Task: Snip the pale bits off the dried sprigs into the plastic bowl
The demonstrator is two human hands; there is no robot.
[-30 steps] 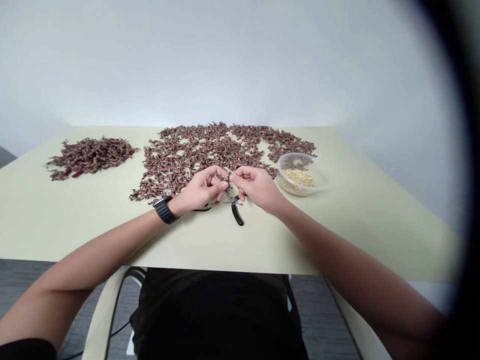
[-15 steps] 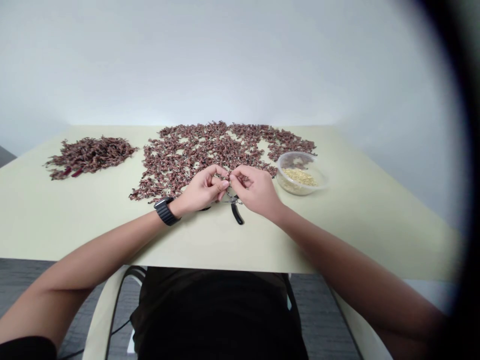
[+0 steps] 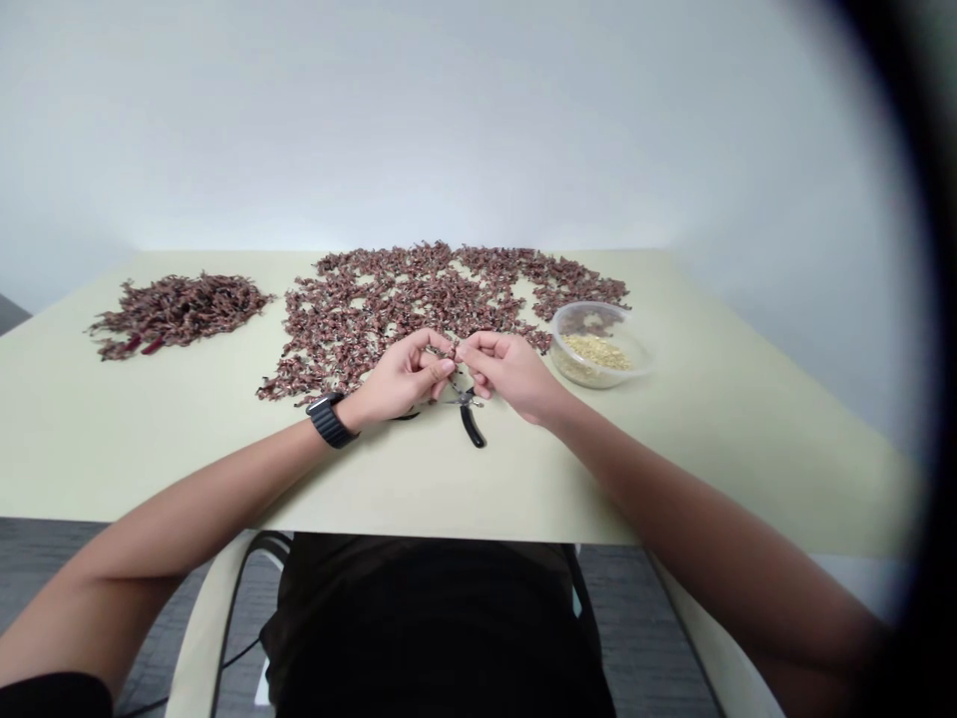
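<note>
My left hand [image 3: 406, 377], with a dark watch on its wrist, is closed in a pinch. Its fingertips meet those of my right hand [image 3: 512, 374], which is pinched too. Between them is a small reddish-brown dried piece [image 3: 455, 351], mostly covered by the fingers. Just below the hands lie pliers with black handles [image 3: 473, 427], partly hidden by my left hand. Behind the hands spreads a wide layer of similar reddish-brown dried pieces [image 3: 396, 294]. To the right of my right hand stands a round clear plastic tub [image 3: 572, 374] with pale yellow bits [image 3: 598, 351] in it.
A separate heap of darker reddish-brown pieces [image 3: 186, 304] sits on the left of the pale yellow table [image 3: 449, 499], with deep red bits at its front. A plain wall [image 3: 449, 120] rises behind the table. Chair arms flank my body below the front edge.
My right hand's fingers have shifted slightly, uncovering a little more of the pliers. My left hand stays almost where it was.
</note>
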